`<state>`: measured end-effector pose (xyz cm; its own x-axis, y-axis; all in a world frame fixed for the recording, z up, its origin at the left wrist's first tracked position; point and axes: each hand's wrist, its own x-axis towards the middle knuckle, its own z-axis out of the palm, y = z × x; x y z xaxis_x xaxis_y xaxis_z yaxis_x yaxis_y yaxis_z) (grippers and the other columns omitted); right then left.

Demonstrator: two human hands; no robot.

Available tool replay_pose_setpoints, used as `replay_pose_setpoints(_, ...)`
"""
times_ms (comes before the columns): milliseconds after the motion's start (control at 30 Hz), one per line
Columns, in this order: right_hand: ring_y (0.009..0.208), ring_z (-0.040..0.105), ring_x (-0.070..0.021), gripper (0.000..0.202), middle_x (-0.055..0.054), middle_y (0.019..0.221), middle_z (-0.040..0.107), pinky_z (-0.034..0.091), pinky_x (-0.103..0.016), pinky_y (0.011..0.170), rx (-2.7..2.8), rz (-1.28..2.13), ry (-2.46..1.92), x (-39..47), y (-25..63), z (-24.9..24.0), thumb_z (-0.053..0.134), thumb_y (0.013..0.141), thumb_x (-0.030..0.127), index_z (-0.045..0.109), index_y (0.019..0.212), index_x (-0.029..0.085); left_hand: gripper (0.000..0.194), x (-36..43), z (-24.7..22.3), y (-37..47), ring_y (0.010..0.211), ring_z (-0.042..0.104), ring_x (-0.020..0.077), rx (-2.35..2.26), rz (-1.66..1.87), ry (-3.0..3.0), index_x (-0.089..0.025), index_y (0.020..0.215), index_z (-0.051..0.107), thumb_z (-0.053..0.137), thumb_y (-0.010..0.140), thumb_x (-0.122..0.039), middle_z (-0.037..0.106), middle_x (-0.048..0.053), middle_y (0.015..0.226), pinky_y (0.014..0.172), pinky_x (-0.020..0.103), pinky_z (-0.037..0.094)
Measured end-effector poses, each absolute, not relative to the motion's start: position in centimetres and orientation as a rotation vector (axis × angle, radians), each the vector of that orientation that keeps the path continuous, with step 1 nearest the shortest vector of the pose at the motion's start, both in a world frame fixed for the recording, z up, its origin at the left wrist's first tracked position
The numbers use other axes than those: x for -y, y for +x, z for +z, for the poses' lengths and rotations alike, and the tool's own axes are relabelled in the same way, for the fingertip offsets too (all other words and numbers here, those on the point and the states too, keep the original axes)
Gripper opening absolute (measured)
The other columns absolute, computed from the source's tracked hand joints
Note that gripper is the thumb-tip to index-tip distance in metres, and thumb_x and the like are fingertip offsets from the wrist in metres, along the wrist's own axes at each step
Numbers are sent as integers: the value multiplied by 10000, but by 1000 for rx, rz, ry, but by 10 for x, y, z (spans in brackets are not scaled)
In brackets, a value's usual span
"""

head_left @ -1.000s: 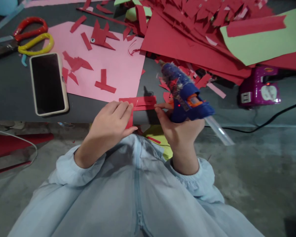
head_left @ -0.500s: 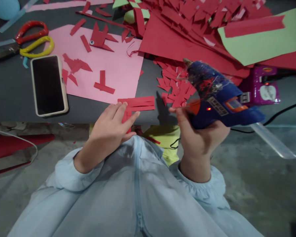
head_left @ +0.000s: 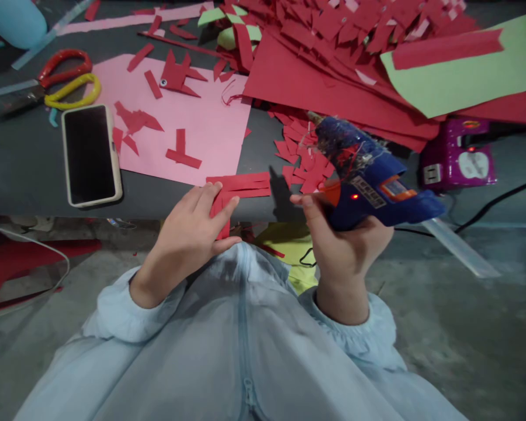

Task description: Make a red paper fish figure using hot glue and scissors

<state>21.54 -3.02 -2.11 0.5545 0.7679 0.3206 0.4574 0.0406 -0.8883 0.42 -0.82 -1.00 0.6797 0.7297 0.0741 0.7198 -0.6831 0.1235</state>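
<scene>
My right hand [head_left: 344, 245] grips a blue hot glue gun [head_left: 368, 175] with a clear glue stick out its back, held above the dark table's front edge [head_left: 35, 196], nozzle pointing up and left. My left hand [head_left: 193, 231] presses flat on a T-shaped piece of red paper strips [head_left: 245, 184] at the table's front edge, fingers over its lower strip. The two hands are apart, with a gap of bare table between them.
A pink sheet [head_left: 201, 126] carries red cut-outs. A phone [head_left: 90, 155] lies face up at left, beside red and yellow-handled scissors [head_left: 61, 79]. Red scraps [head_left: 302, 161], large red sheets [head_left: 333, 82], a green sheet [head_left: 464, 76] and a purple power adapter [head_left: 458, 161] sit at right.
My right hand lifted the glue gun away from the red strips to the right, then drew it slightly back left. My left hand stayed on the paper piece.
</scene>
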Motion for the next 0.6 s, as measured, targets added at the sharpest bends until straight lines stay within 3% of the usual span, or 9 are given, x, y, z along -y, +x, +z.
replay_pose_setpoints(133, 651, 770, -245, 195, -13, 703, 759, 670, -413, 704, 1047, 373, -1595, 31, 217, -24, 774, 748, 361, 652, 730, 210, 542, 8, -10, -1, 1355, 534, 387, -1170, 212, 2737, -214, 1410, 572, 641, 931, -458, 506, 240, 1490, 1064, 559, 497)
replay_pose_setpoints(267, 652, 773, -240, 188, -14, 703, 766, 669, -410, 729, 1076, 377, -1599, 33, 219, -26, 768, 766, 361, 666, 739, 205, 749, 11, -11, 0, 1380, 501, 414, -1214, 230, 2700, -53, 1484, 446, 657, 913, -488, 505, 315, 1467, 1112, 580, 459)
replay_pose_setpoints(333, 654, 774, -240, 173, -12, 701, 767, 666, -412, 737, 1072, 382, -1593, 33, 219, -26, 764, 769, 348, 670, 753, 203, 732, 12, -11, 3, 1367, 513, 417, -1246, 233, 2714, -11, 1445, 474, 643, 920, -493, 526, 328, 1438, 1108, 567, 467)
replay_pose_setpoints(500, 632, 764, -235, 128, -13, 667, 760, 664, -404, 717, 1061, 368, -1594, 32, 218, -23, 767, 743, 295, 682, 729, 201, 559, 13, -11, 4, 1348, 537, 388, -1243, 194, 2753, -157, 1394, 578, 614, 942, -485, 521, 261, 1466, 1068, 542, 496)
replay_pose_setpoints(600, 639, 765, -240, 140, -19, 677, 769, 664, -412, 730, 1080, 387, -1606, 32, 219, -24, 761, 756, 312, 682, 720, 202, 658, 14, -13, 4, 1372, 518, 381, -1238, 217, 2744, -193, 1466, 506, 606, 927, -557, 503, 239, 1497, 1095, 554, 471)
